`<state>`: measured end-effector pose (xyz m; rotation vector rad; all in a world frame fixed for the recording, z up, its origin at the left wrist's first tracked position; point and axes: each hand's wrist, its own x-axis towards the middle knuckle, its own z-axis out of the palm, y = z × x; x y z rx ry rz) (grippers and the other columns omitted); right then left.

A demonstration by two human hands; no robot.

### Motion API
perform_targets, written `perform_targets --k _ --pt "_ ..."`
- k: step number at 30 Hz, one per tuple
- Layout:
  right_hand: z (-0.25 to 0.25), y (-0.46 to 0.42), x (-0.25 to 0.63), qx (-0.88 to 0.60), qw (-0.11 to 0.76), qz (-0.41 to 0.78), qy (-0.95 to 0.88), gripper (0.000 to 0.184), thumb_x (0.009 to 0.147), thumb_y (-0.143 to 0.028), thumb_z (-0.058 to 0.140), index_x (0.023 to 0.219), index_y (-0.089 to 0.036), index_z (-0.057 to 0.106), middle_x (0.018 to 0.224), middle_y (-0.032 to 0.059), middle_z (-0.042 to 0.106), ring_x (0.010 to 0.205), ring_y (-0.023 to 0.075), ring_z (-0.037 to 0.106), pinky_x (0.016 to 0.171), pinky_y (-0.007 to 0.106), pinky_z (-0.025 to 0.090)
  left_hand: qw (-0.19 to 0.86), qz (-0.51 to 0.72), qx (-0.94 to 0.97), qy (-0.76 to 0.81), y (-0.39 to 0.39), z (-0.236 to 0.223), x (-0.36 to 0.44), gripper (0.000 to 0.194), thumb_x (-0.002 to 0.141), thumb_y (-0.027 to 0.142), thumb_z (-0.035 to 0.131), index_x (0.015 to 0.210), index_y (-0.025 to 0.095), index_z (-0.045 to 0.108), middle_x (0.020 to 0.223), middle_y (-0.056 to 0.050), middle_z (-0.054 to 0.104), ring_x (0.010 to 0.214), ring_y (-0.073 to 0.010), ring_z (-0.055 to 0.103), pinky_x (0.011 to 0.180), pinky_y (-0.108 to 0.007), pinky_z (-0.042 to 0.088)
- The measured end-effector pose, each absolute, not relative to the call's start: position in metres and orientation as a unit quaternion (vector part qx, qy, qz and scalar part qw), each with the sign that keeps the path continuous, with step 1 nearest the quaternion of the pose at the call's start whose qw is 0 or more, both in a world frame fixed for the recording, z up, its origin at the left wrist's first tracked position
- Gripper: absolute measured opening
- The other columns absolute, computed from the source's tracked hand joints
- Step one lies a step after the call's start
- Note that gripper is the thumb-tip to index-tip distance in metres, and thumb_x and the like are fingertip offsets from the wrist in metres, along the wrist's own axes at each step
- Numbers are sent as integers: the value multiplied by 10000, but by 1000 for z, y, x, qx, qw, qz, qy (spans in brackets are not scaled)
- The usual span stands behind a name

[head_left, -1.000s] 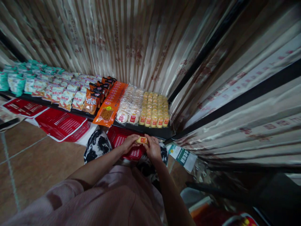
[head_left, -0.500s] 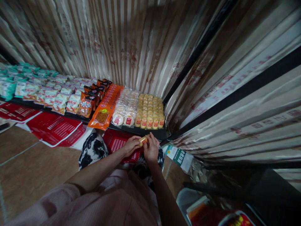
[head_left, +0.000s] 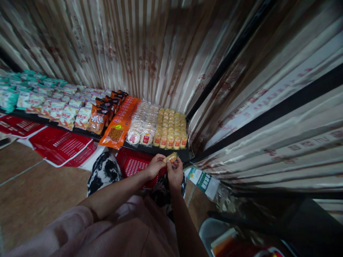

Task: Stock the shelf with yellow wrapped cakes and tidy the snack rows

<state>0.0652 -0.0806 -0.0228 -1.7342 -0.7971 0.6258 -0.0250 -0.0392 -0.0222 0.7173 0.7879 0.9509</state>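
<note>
Between both hands is a small yellow wrapped snack (head_left: 170, 157). My left hand (head_left: 157, 165) has its fingers closed on the snack's left end. From the right, my right hand (head_left: 175, 172) pinches the same snack, thumb toward me. Just beyond, rows of similar yellow wrapped snacks (head_left: 170, 130) stand at the right end of a black shelf (head_left: 171, 154). To their left are round white wrapped snacks (head_left: 140, 130) and a flat orange packet (head_left: 115, 134).
Further left on the shelf are orange-black bags (head_left: 97, 119), white snack bags (head_left: 68, 115) and green bags (head_left: 8, 100). Red baskets sit below, one at the left (head_left: 63, 146), one between my knees (head_left: 133, 166). A plastic packet (head_left: 205, 181) lies at the right. Pleated curtains hang behind.
Both hands have shifted slightly right with the snack, which now shows more of its length and tilts up to the right.
</note>
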Motion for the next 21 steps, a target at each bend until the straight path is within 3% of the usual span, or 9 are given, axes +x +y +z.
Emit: perform_targets --k 9,14,17,21 --pt "-27 -64 73 -705 579 232 -338 660 741 -452 569 1318 -180 401 1127 114 621 954 199 611 851 320 468 688 407 465 381 -29 -22 -13 201 707 13 606 828 158 535 846 -26 635 831 -122 618 838 -265 476" --pt "-15 -56 84 -740 544 125 -375 631 768 -438 521 1323 -152 432 1167 129 595 1018 225 571 890 364 445 611 393 560 400 -23 -15 -11 297 710 -13 552 942 168 588 991 -35 643 990 -167 588 997 -398 429" --pt "-8 -49 91 -751 517 53 -408 600 811 -421 467 1331 -123 442 1246 164 551 1097 252 529 897 376 437 462 388 692 397 -20 -9 -16 393 711 -19 507 1040 174 601 1146 -64 602 1199 -208 466 1101 -439 320" --pt "-9 -37 99 -761 488 -10 -426 606 854 -413 416 1368 -93 391 1315 184 503 1205 276 465 981 420 379 210 330 847 360 -13 -4 -19 397 740 18 466 1098 124 601 1270 -118 541 1356 -247 287 1114 -442 320"
